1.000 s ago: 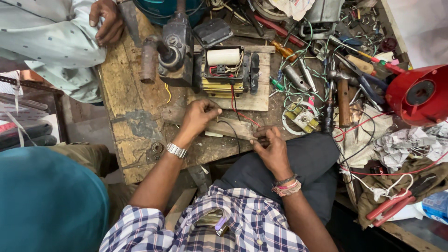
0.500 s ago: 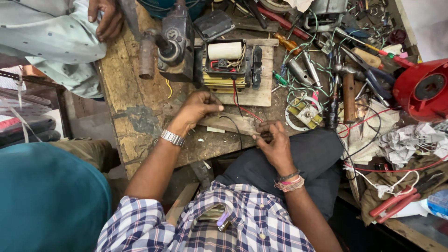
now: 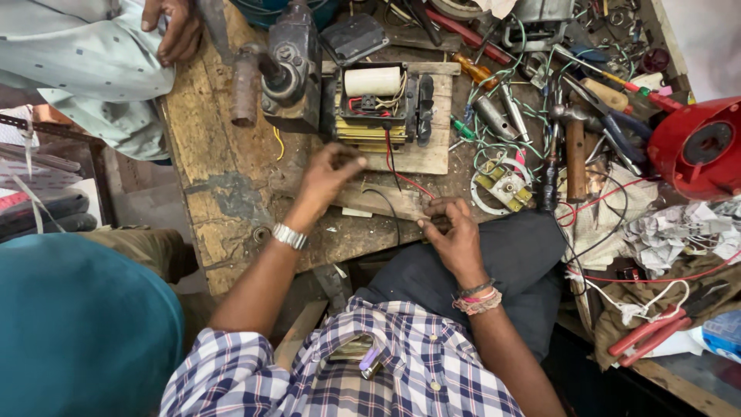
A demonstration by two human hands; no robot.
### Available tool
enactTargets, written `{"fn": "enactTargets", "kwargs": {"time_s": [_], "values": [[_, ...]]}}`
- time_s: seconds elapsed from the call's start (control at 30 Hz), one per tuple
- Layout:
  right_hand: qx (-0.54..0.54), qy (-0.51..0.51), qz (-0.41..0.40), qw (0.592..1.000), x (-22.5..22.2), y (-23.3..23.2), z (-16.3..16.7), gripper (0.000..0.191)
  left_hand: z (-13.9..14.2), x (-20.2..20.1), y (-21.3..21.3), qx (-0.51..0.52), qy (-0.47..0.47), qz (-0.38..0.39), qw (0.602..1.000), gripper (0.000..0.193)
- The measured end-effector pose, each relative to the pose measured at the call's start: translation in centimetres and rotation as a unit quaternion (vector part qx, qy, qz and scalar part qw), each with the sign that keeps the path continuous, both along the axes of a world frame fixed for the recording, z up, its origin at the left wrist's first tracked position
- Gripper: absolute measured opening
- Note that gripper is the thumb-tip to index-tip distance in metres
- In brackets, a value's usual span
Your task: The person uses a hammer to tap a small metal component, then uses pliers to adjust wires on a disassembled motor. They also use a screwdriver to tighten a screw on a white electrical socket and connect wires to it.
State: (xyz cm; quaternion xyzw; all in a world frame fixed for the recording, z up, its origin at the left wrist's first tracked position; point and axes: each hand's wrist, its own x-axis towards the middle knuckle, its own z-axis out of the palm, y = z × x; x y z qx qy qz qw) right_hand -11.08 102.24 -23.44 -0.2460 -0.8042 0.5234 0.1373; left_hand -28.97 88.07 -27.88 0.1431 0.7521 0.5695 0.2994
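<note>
A transformer (image 3: 376,104) with a cream coil and yellow laminations sits on a small wooden board (image 3: 432,147) on the worn workbench (image 3: 216,177). A red wire (image 3: 401,176) and a black wire (image 3: 388,207) run down from it toward my right hand (image 3: 454,235), which pinches their ends at the bench's front edge. My left hand (image 3: 328,174), a metal watch on its wrist, hovers with curled fingers just below the transformer's left corner; it is blurred and I cannot tell whether it holds anything.
Another person's hand (image 3: 174,31) rests at the bench's far left corner. A dark metal motor part (image 3: 289,66) stands left of the transformer. Right of it lie a hammer (image 3: 575,147), screwdrivers, tangled wires, crumpled paper (image 3: 679,228) and a red round housing (image 3: 698,147).
My left hand has lifted off the bench and moved up toward the transformer. My right hand has stayed at the front edge with the wires.
</note>
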Motion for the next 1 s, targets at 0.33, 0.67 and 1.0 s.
{"fn": "enactTargets", "kwargs": {"time_s": [0.33,0.67,1.0], "values": [[-0.007,-0.016,-0.050,0.999,0.2,0.0,-1.1,0.029,-0.9,0.5,-8.0,-0.232,0.447,0.112,0.856,0.029],[-0.160,0.103,-0.145,0.971,1.8,0.1,-1.9,0.027,-0.2,0.1,-7.1,0.159,-0.144,0.262,0.941,0.032],[-0.278,0.212,-0.154,0.924,2.7,1.0,-2.3,0.028,-0.8,0.0,-8.3,0.211,-0.137,0.281,0.926,0.027]]}}
